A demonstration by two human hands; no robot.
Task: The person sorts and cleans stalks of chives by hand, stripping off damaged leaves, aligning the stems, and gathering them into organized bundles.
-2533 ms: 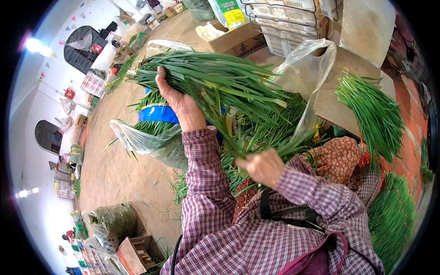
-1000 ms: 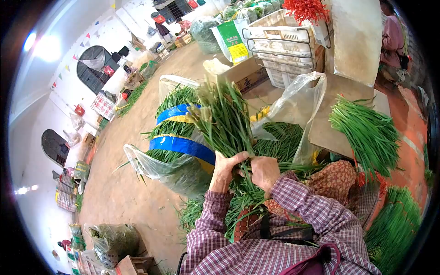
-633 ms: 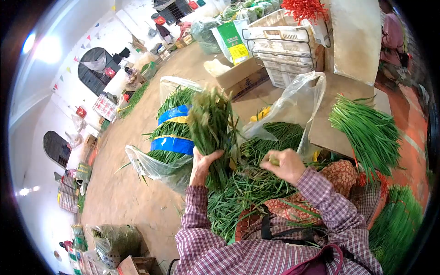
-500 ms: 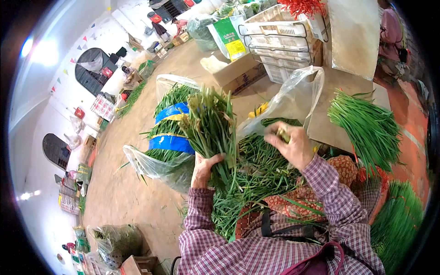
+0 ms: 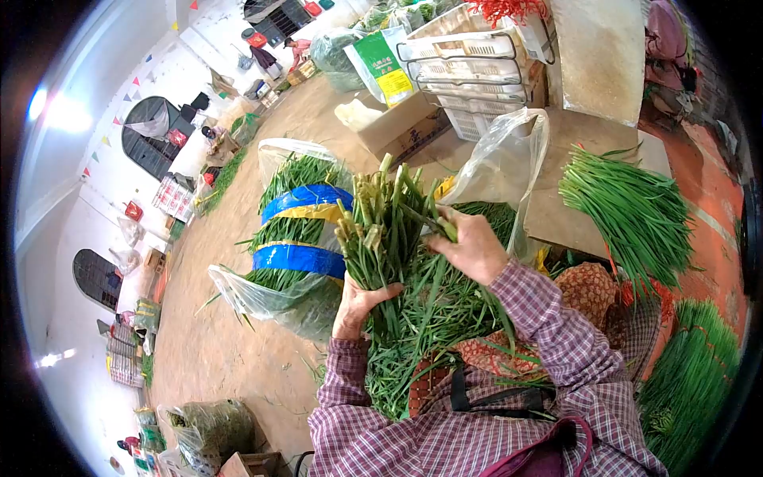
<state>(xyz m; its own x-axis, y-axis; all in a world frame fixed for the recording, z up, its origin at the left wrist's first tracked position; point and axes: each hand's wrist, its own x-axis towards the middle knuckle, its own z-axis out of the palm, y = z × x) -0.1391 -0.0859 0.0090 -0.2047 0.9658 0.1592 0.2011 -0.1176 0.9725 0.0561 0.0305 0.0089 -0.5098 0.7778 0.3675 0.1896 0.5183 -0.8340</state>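
My left hand [image 5: 359, 308] is wrapped round a thick bunch of garlic chives [image 5: 380, 250], held upright with the pale cut ends on top. At the bunch's upper right, my right hand [image 5: 474, 248] pinches a few stalks between thumb and fingers. Below both hands, loose green leaves [image 5: 437, 330] are heaped over the lap and in an open clear plastic bag [image 5: 532, 151]. Left of the bunch stands another clear bag [image 5: 262, 296] of greens, with blue and yellow bands [image 5: 306, 257] across it.
To the right lie a neat bundle of green stalks [image 5: 624, 211] and a second bundle [image 5: 690, 381] lower down. Ahead are a cardboard box [image 5: 405, 127] and stacked white crates [image 5: 477, 83]. A stuffed bag [image 5: 214, 429] sits at lower left. Other people are farther off.
My right hand has moved left to the bunch and now grips stalks at its side. The bunch has shifted slightly and its cut ends have spread. The view has turned a little.
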